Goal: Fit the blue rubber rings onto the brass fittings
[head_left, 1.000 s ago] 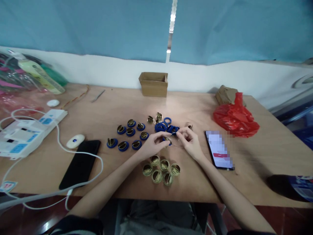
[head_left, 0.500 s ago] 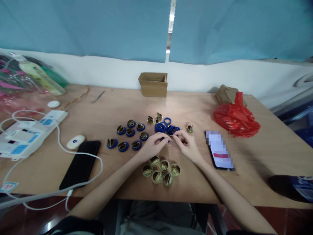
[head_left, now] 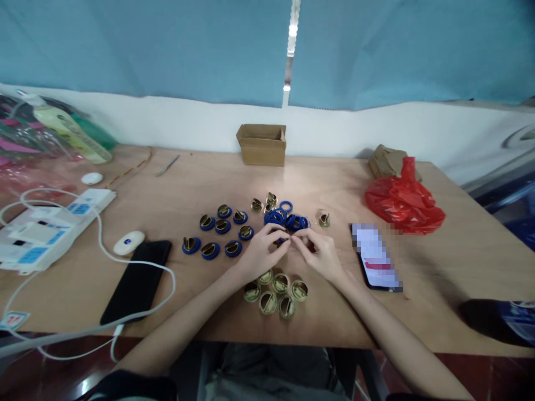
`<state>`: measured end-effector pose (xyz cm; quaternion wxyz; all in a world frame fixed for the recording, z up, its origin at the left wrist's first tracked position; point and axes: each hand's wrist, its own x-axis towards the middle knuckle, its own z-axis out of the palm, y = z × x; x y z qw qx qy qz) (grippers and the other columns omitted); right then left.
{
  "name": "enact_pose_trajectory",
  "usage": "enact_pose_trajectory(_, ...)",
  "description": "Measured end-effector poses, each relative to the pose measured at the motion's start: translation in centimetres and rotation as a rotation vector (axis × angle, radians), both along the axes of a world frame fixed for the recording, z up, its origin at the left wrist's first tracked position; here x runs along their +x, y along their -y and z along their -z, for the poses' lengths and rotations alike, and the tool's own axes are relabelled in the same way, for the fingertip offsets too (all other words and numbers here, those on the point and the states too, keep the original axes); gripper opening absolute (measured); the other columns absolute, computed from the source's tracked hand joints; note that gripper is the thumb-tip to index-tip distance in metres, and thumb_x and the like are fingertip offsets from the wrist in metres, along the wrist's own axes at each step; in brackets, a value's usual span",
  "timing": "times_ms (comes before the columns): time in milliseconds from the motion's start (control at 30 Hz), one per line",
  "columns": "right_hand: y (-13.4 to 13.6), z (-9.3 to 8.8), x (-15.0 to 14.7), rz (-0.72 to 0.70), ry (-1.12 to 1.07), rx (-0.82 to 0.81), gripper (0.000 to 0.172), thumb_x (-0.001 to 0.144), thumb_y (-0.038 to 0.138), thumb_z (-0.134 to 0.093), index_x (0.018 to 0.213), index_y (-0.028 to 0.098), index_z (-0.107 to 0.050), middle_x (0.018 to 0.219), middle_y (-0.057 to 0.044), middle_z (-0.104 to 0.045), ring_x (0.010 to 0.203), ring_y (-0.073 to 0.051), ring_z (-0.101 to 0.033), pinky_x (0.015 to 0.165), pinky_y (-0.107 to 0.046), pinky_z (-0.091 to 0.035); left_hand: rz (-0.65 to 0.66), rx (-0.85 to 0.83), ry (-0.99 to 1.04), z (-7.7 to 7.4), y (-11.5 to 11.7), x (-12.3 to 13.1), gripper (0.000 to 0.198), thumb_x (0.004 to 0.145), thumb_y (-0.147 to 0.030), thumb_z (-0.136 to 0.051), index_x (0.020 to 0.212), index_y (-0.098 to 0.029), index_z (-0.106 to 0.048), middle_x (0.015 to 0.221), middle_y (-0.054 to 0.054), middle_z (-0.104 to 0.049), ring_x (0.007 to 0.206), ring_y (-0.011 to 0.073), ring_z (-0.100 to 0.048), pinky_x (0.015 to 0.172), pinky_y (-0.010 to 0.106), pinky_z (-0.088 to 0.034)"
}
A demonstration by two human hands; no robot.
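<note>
Wood-coloured tabletop (head_left: 330, 181) against a white wall (head_left: 200, 125), with blue cloth (head_left: 146, 50) hung above and reddish floor tiles (head_left: 480, 370) below its near edge. My left hand (head_left: 265, 245) and right hand (head_left: 317, 250) meet near the centre, the fingertips of each drawn together; whether they pinch anything I cannot tell. Just beyond them lies a heap of blue rings (head_left: 273, 216), partly screened by my fingers. Six brass fittings (head_left: 281, 283) are grouped on my side; eight ringed fittings (head_left: 222, 225), each with blue at its base, lie to the left. A lone fitting (head_left: 323, 220) sits beyond my right hand.

Around these: a cardboard box (head_left: 263, 153) by the wall; a red bag (head_left: 403, 203) and a lit phone (head_left: 376, 256) at right; a dark bottle (head_left: 489, 320) near the right edge. At left, a white cable (head_left: 165, 266) crosses a black phone (head_left: 134, 284) beside a power strip (head_left: 54, 228).

The strip's blue labels and the cable's tag (head_left: 14, 319) are too small to read; the lit screen is pixelated.
</note>
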<state>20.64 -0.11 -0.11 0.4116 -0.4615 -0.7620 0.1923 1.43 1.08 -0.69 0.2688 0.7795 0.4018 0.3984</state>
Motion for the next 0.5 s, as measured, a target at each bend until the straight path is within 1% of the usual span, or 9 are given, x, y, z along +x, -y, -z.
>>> enact_pose_trajectory(67,-0.2,0.0,0.0,0.056,-0.024,-0.022,0.016,0.098,0.029,-0.058,0.088,0.02,-0.066,0.059,0.005,-0.052,0.051,-0.011,-0.046,0.052,-0.025,-0.037,-0.019,0.038,-0.017,0.1,0.0,0.0,0.01,0.094,-0.018,-0.061,0.098,-0.019,-0.07,0.109,0.008,-0.066,0.11,0.0219,-0.066,0.099,0.038,-0.053)
enact_pose_trajectory(133,-0.6,0.1,0.1,0.128,-0.072,-0.062,0.018,0.097,0.031,-0.059,0.083,0.021,-0.064,0.058,0.005,-0.05,0.051,-0.012,-0.045,0.052,-0.025,-0.036,-0.024,0.055,-0.021,0.2,0.0,-0.1,0.013,0.093,-0.016,-0.062,0.104,-0.019,-0.069,0.11,0.008,-0.066,0.11,0.0219,-0.066,0.099,0.038,-0.054)
enact_pose_trajectory(200,-1.0,0.3,0.3,0.186,-0.151,-0.125,0.022,0.095,0.036,-0.06,0.079,0.021,-0.061,0.057,0.005,-0.049,0.05,-0.012,-0.043,0.052,-0.026,-0.035,-0.019,0.049,-0.018,0.2,0.0,-0.1,0.02,0.091,-0.015,-0.064,0.111,-0.02,-0.066,0.112,0.008,-0.066,0.111,0.022,-0.066,0.101,0.039,-0.053)
enact_pose_trajectory(267,-1.4,0.4,0.5,0.206,-0.255,-0.208,0.028,0.094,0.045,-0.062,0.077,0.022,-0.059,0.056,0.005,-0.049,0.049,-0.012,-0.043,0.049,-0.027,-0.034,-0.013,0.047,-0.005,0.2,-0.1,-0.1,0.026,0.09,-0.015,-0.065,0.115,-0.021,-0.064,0.115,0.008,-0.067,0.113,0.0227,-0.065,0.102,0.04,-0.053)
enact_pose_trajectory(333,-1.7,0.4,0.6,0.177,-0.367,-0.301,0.036,0.091,0.054,-0.064,0.075,0.023,-0.056,0.056,0.005,-0.049,0.047,-0.012,-0.043,0.046,-0.027,-0.033,-0.017,0.059,0.023,0.3,-0.1,-0.1,0.031,0.089,-0.014,-0.067,0.119,-0.021,-0.061,0.118,0.008,-0.067,0.116,0.0236,-0.065,0.104,0.042,-0.053)
enact_pose_trajectory(400,-1.9,0.2,0.6,0.113,-0.464,-0.401,0.041,0.087,0.061,-0.066,0.075,0.023,-0.053,0.055,0.005,-0.05,0.045,-0.012,-0.042,0.044,-0.027,-0.032,-0.037,0.065,0.057,0.5,-0.1,-0.1,0.036,0.088,-0.013,-0.068,0.122,-0.022,-0.059,0.121,0.008,-0.068,0.118,0.0244,-0.066,0.105,0.043,-0.053)
enact_pose_trajectory(500,-1.9,0.0,0.6,0.012,-0.547,-0.53,0.044,0.084,0.064,-0.069,0.077,0.023,-0.052,0.053,0.006,-0.05,0.042,-0.011,-0.043,0.042,-0.025,-0.032,-0.053,0.061,0.082,0.7,-0.2,-0.1,0.042,0.087,-0.013,-0.07,0.125,-0.022,-0.056,0.124,0.009,-0.069,0.119,0.0248,-0.067,0.104,0.043,-0.054)
